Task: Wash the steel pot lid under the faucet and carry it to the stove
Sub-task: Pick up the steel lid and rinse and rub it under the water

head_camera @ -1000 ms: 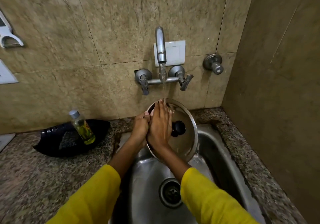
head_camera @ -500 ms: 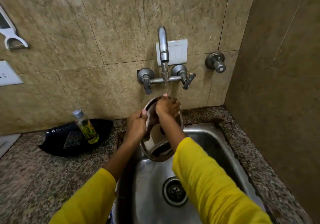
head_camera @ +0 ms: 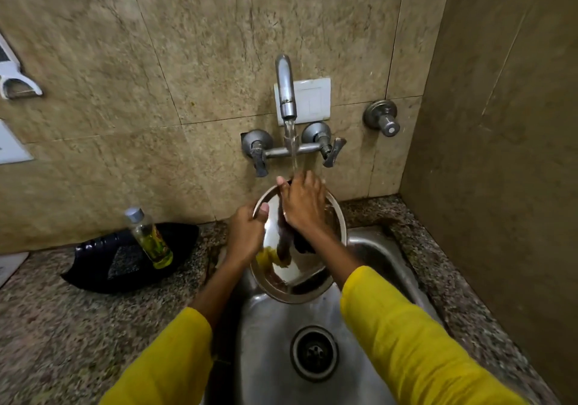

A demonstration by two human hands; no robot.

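The steel pot lid [head_camera: 297, 274] is held tilted over the steel sink [head_camera: 272, 342], its shiny hollow underside facing me. My left hand [head_camera: 245, 235] grips its left rim, thumb over the edge. My right hand [head_camera: 305, 204] lies flat on the lid's upper part, fingers spread, right under the running stream from the wall faucet [head_camera: 286, 88]. The lid's knob is hidden.
A small bottle of yellow-green liquid [head_camera: 149, 238] stands on a black tray [head_camera: 103, 267] on the granite counter at left. The sink drain [head_camera: 314, 353] lies below the lid. A brown side wall closes off the right. A round wall valve [head_camera: 381, 117] sticks out right of the taps.
The lid has been turned so its underside faces me instead of the knob side. My right hand moved up to the top rim under the stream, which now runs stronger.
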